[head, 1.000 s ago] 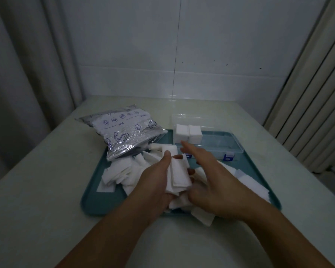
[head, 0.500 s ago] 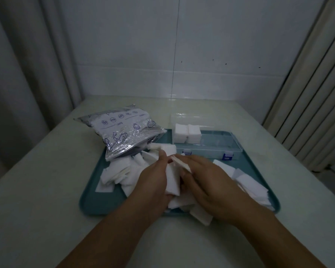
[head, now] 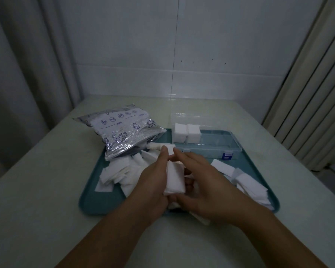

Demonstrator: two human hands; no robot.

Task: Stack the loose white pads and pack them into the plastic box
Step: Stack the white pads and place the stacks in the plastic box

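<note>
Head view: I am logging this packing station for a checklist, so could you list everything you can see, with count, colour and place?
tray: one, teal, on the table, bearing most items
table: one, pale, under the tray
plastic box: one, clear, open, far right part of tray
packed pads: two stacks, white, left end of box
foil bag: one, silver with printed panel, far left of tray
loose pads: many, white, heaped across the tray on both sides of the hands
pad stack: one, white, held between both hands
left hand: grips the stack
right hand: holds the stack's other side
</note>
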